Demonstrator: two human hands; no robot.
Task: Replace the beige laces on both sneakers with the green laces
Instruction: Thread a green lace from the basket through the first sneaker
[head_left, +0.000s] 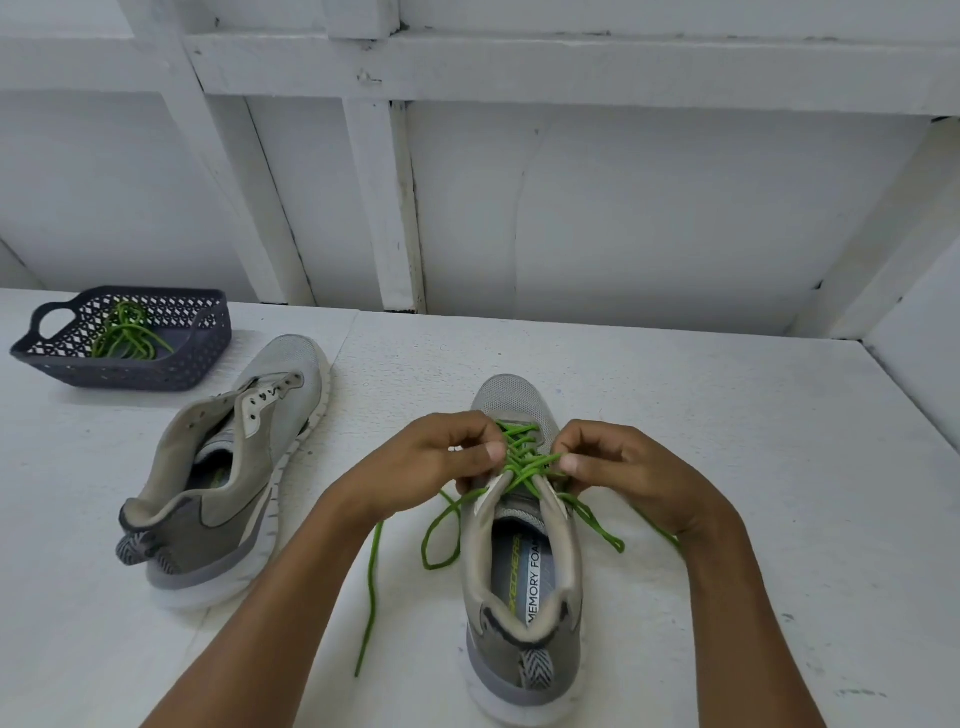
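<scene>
A grey sneaker (524, 577) stands upright in front of me, heel toward me, with a green lace (519, 457) threaded through its eyelets. My left hand (441, 457) and my right hand (618, 467) each pinch the green lace over the tongue. Two loops and loose ends of the lace hang on both sides of the shoe. A second grey sneaker (234, 467) lies tilted to the left with bare eyelets. Another green lace (127, 332) sits coiled in a dark basket (192, 369).
The basket stands at the far left of the white table (753, 467). A white wall with wooden beams rises right behind the table. The table's right edge runs close to the right arm.
</scene>
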